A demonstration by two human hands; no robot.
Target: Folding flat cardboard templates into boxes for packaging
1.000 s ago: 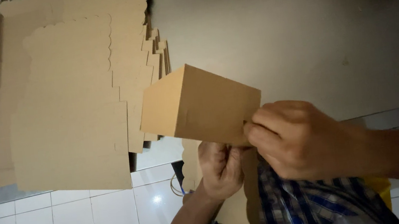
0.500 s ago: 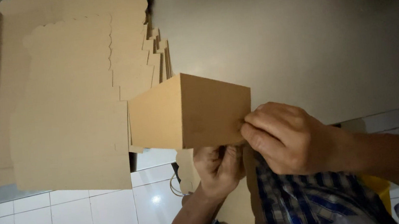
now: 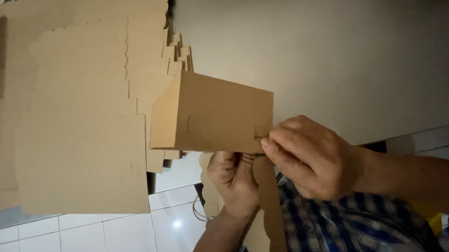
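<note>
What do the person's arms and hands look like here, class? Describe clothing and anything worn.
Both hands, left and right, are bare: no gloves, rings or watch show. The forearms are uncovered, with no sleeves in view. A blue-and-white checked garment lies beneath them.

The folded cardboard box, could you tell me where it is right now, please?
In the head view the folded cardboard box sits mid-frame, held up by both hands: the left hand beneath it, the right hand at its lower right corner, just right of the stack of flat cardboard blanks.

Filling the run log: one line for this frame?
left hand: under cardboard box | right hand: pinching box corner tab | flat blanks: stacked on table
</note>
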